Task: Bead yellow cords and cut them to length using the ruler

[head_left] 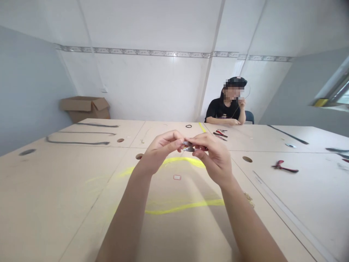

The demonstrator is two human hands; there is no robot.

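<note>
Both hands are raised over the middle of the bench (81, 203), well in from its edges. Left hand (161, 148): thumb and index pinched on a small gold-toned piece (184, 147), too small to identify. Right hand (215, 153): closed around small pliers (189, 149) with red handles; the jaws point left, slightly parted, just beside the left fingertips. The small piece lies at the jaw tips, between the two hands.

Room: the hands are near each other, with only the pliers and the piece between them. To the left, a broad stretch of bench surface runs from the forearm to the edge. To the right, a gold-coloured chain heap (248, 199) lies just beside the right forearm, partly hidden; past it, a long pale strip (294, 218) runs obliquely, and red-handled pliers (285, 167) lie farther out.

Below the hands: a red-bordered label (177, 177), between two yellow bands (188, 207). A round hole (247, 159) opens right of the right hand. Beyond the far edge: a seated person (225, 107) at right, an open cardboard box (84, 107) at left.
</note>
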